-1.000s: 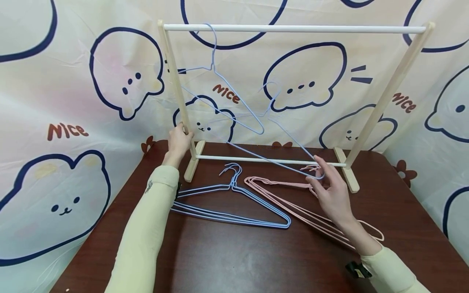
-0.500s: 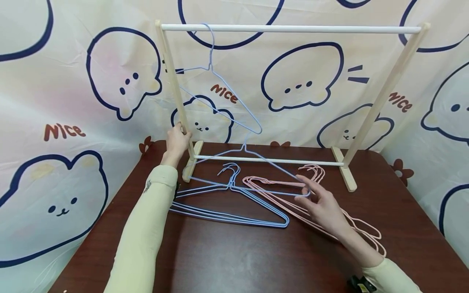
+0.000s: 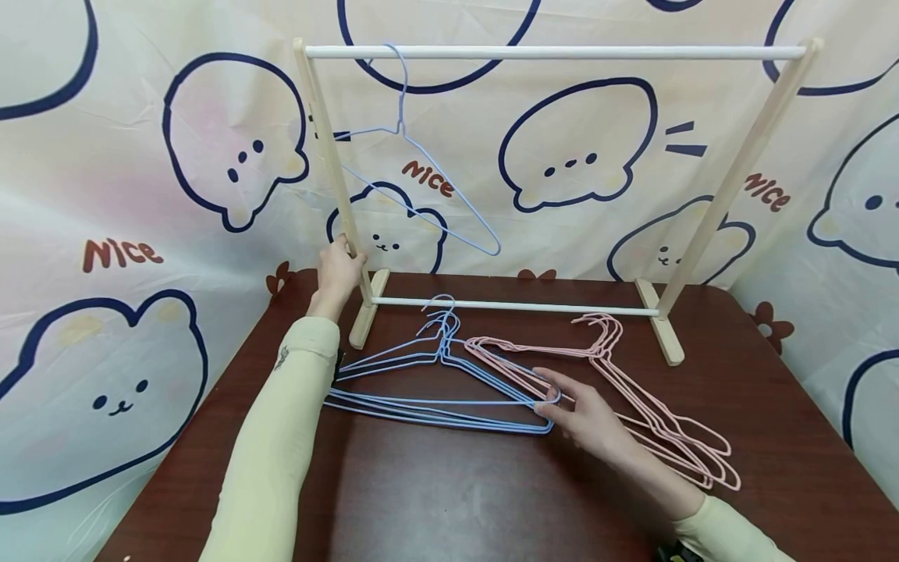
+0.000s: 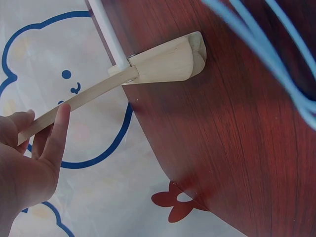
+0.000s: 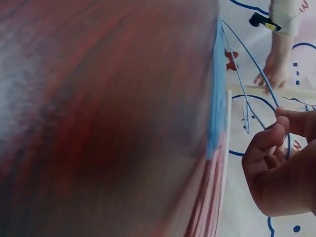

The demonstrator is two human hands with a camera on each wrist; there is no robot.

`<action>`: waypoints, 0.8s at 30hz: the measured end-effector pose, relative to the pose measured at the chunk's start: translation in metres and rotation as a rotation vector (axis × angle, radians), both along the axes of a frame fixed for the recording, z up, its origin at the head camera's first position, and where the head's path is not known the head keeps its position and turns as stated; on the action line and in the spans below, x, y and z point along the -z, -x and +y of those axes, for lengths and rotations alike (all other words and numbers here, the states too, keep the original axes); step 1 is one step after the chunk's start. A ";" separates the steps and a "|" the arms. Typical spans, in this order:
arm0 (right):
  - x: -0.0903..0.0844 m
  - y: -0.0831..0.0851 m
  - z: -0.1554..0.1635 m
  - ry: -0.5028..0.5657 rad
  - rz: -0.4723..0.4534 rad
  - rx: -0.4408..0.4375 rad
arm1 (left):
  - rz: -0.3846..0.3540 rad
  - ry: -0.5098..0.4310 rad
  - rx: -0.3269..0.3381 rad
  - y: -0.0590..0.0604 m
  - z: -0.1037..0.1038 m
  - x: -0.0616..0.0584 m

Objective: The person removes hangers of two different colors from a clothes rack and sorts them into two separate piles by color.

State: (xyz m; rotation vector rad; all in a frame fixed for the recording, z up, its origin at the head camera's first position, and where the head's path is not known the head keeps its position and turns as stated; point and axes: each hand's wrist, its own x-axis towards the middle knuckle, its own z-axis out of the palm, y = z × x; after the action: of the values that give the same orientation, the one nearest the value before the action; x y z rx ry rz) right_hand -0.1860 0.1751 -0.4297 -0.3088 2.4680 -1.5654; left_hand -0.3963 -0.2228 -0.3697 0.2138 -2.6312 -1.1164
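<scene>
My left hand (image 3: 337, 273) grips the left upright (image 3: 326, 140) of a pale wooden rack low down, as the left wrist view also shows. My right hand (image 3: 586, 417) pinches the right corner of a blue wire clothes hanger (image 3: 456, 403) between thumb and fingers. That hanger lies tilted over the stack of blue hangers (image 3: 449, 424) on the table, its hook just above theirs. In the right wrist view the held hanger (image 5: 254, 59) rises at an angle from the blue stack. Another blue hanger (image 3: 401, 125) hangs from the rack's white top bar (image 3: 555, 53), near the left end.
A stack of pink hangers (image 3: 597, 353) lies right of the blue ones, partly behind my right forearm. The rack's right foot (image 3: 660, 324) stands on the dark brown table (image 3: 449, 507). A printed cloth (image 3: 232, 312) covers the walls behind and at both sides.
My right hand has brought the blue hanger down and left, from in front of the rack onto the blue stack. The left hand has stayed on the upright.
</scene>
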 end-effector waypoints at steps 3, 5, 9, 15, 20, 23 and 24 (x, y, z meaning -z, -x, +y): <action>0.006 -0.001 0.000 -0.049 0.034 -0.034 | -0.003 0.000 0.001 0.000 0.000 0.001; 0.009 -0.001 0.001 -0.075 0.061 -0.049 | -0.002 0.000 0.002 0.001 -0.001 0.001; 0.013 -0.002 0.001 -0.146 0.147 -0.045 | 0.000 0.007 0.003 0.002 -0.001 0.001; 0.014 -0.004 -0.003 -0.352 0.287 -0.016 | 0.006 0.013 0.004 0.004 -0.002 0.002; 0.013 -0.006 -0.005 -0.519 0.255 -0.038 | 0.007 0.015 -0.002 0.003 -0.002 0.002; 0.010 -0.007 -0.005 -0.572 0.250 -0.044 | 0.007 0.012 0.001 0.002 -0.002 0.002; 0.009 -0.007 -0.006 -0.578 0.257 -0.039 | 0.008 0.009 0.003 0.002 -0.002 0.002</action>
State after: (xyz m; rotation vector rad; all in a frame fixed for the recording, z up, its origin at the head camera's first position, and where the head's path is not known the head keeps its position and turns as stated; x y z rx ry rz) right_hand -0.1791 0.1693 -0.4387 -0.4732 2.9440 -0.7733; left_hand -0.3986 -0.2250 -0.3713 0.2034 -2.6301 -1.1035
